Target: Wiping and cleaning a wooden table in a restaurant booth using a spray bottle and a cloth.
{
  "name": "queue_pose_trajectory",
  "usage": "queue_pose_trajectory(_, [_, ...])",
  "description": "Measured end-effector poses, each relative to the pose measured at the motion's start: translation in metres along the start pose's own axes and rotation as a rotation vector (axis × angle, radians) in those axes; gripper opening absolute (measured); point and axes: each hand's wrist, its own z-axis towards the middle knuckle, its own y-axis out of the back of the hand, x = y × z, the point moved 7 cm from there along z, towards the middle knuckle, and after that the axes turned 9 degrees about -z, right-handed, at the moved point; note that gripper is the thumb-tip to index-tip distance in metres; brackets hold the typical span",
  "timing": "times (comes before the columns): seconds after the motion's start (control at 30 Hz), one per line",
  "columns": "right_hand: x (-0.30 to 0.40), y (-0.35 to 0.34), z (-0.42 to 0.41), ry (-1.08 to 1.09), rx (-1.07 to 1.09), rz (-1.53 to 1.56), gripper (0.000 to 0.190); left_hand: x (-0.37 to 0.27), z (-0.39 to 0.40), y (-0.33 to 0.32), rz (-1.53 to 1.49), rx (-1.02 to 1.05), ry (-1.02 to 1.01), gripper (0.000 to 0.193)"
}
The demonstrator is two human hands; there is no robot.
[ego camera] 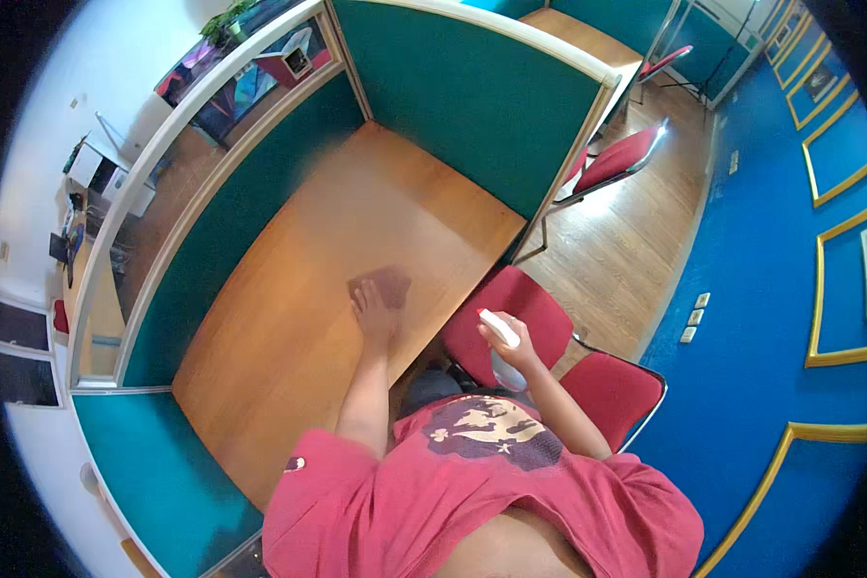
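My left hand (pixel 370 309) lies palm down on a dark red cloth (pixel 394 283), pressing it to the wooden desk top (pixel 282 339). The cloth spreads out to the right of my fingers. Away from the desk's near edge, over a red chair seat (pixel 469 336), my right hand (pixel 516 343) grips a spray bottle (pixel 500 329). Its trigger head is white with a red nozzle tip, pointing toward the desk. Below my fingers shows part of its clear body (pixel 507 376).
Green partition panels (pixel 469 94) wall in the desk, with a glazed strip (pixel 180 173) on the left. A red chair backrest (pixel 614 390) stands by my right arm. Another red chair (pixel 618 159) is beyond the partition. A blue wall (pixel 751 289) with yellow frames runs along the right.
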Motion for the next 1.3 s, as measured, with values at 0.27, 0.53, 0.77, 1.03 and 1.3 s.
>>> queue_pose_trajectory(0.27, [-0.012,0.012,-0.034,-0.177,-0.043,-0.114,0.03,-0.092,0.003,-0.039,-0.309,-0.02,-0.526,0.081])
queue_pose_trajectory(0.53, [-0.008,-0.008,-0.008,-0.105,0.006,-0.158,0.03,-0.079,-0.065,-0.019,-0.25,0.186,-0.548,0.089])
queue_pose_trajectory(0.77, [-0.001,-0.079,0.022,0.017,0.106,-0.048,0.026,0.013,-0.102,0.016,-0.247,0.227,-0.353,0.091])
queue_pose_trajectory(1.03, [-0.002,-0.067,0.023,-0.161,-0.171,-0.012,0.029,0.082,-0.146,0.041,-0.174,0.285,-0.183,0.092])
queue_pose_trajectory(1.3, [0.002,-0.035,0.0,-0.415,-0.337,0.124,0.027,0.079,-0.141,0.037,-0.211,0.134,-0.201,0.087])
